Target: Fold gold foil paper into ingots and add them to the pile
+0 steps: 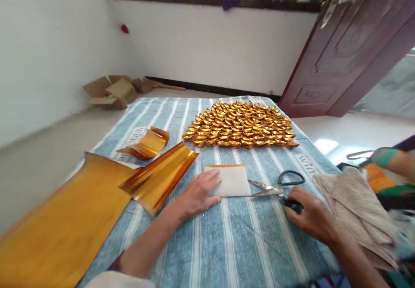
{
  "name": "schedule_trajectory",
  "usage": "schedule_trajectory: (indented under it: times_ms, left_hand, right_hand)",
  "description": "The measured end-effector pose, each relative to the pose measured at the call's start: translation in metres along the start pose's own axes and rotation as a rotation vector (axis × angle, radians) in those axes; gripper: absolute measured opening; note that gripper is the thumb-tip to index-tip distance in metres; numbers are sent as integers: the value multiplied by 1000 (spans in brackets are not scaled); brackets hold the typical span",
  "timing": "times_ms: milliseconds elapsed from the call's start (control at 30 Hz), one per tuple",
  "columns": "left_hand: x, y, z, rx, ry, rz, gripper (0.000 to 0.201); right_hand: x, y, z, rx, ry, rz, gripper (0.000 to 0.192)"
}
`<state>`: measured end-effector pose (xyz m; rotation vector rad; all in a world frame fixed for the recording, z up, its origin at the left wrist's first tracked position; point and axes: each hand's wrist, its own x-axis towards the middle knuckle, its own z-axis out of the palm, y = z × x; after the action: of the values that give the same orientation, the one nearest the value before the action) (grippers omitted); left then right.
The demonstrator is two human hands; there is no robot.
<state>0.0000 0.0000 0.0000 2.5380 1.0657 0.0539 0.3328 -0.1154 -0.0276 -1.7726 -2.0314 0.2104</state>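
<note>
Right hand [309,213] grips scissors [274,190], axis crosswise, tips leftward; left hand [201,190] flat on paper [234,182].

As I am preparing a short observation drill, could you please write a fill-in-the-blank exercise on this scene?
1. The right hand holds the ____.
2. The left hand rests on ____ paper.
3. The tablecloth is blue with long white ____.
4. The small boat-shaped pieces are coloured ____.

Missing words: scissors; white; stripes; gold.

paper [232,182]: white, rectangular, flat (gold along far edge) | scissors [275,191]: black-handled, blades parted, tips by paper's right edge
</note>
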Motion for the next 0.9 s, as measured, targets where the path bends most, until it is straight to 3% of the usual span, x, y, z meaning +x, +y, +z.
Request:
schedule_trajectory:
  times_ms: [900]
  left_hand:
    - [0, -1, 0, -31, 57, 30, 51]
  right_hand:
    - [-2, -4, -5, 10, 64, -59, 5]
